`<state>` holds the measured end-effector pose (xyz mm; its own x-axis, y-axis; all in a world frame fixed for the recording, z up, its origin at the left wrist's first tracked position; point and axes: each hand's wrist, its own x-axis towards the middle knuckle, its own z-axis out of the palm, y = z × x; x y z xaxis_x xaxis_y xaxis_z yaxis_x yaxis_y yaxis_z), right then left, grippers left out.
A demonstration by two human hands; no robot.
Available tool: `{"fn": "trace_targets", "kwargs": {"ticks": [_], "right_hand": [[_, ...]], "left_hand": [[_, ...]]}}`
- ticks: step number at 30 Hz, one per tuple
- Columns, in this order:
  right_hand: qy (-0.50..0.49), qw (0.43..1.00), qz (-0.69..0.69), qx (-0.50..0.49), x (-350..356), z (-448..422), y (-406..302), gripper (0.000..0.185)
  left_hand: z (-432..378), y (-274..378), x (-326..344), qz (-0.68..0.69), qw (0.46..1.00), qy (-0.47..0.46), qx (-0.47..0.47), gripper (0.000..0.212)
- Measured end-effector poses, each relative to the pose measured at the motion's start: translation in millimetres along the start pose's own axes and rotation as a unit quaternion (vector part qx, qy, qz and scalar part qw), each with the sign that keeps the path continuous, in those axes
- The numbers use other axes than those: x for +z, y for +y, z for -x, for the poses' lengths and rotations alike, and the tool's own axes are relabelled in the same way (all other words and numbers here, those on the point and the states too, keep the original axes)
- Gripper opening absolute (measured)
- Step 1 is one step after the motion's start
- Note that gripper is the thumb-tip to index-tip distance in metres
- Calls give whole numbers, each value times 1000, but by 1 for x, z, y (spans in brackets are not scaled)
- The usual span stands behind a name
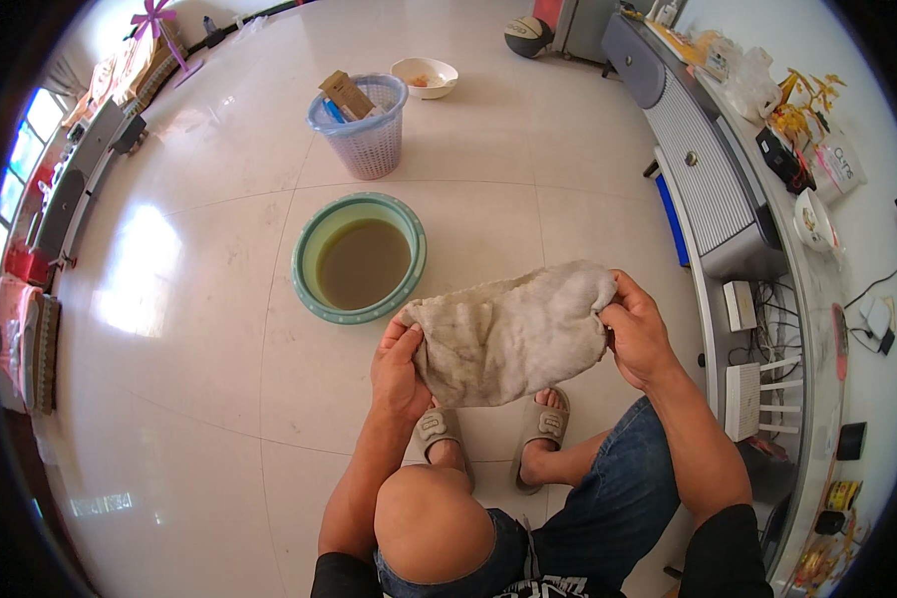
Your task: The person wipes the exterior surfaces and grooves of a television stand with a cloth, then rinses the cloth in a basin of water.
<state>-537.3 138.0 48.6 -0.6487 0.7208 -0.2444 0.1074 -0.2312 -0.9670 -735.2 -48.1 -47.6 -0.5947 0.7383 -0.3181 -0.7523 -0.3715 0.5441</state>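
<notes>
A damp-looking, greyish, stained cloth [512, 336] is stretched between my two hands above my slippered feet. My left hand [402, 366] pinches its left edge, thumb on top. At the other end, my right hand [639, 329] grips a bunched corner between thumb and fingers. Just beyond the cloth, to the left, a green plastic basin [306, 258] stands on the tiled floor, holding murky brown water [364, 264].
A lattice waste basket [366, 146] with a cardboard box inside stands past the basin, beside a white bowl [427, 91]. A long grey cabinet [699, 157] runs along the right, with a router [742, 402] and cables. A basketball [528, 37] lies further back.
</notes>
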Motion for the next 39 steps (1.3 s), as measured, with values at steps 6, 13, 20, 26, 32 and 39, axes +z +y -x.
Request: {"fn": "trace_targets", "kwargs": {"ticks": [6,13,20,26,32,39], "right_hand": [[-5,1000,-2,-17,1,0,1,38],[-13,1000,-1,-10,1,0,3,36],[-17,1000,12,16,8,2,1,34],[-51,996,25,63,19,4,-2,36],[-101,986,71,112,25,8,2,41],[-205,938,279,-8,44,18,14,53]], "left_hand": [[-2,-1,-2,1,1000,18,2,27],[-5,-2,-7,3,1000,25,1,26],[-4,-6,-2,-2,1000,23,-17,24],[-2,-12,0,-14,998,-20,-53,23],[5,-12,14,-21,992,-66,-103,25],[16,-16,34,-56,974,-143,-168,30]]}}
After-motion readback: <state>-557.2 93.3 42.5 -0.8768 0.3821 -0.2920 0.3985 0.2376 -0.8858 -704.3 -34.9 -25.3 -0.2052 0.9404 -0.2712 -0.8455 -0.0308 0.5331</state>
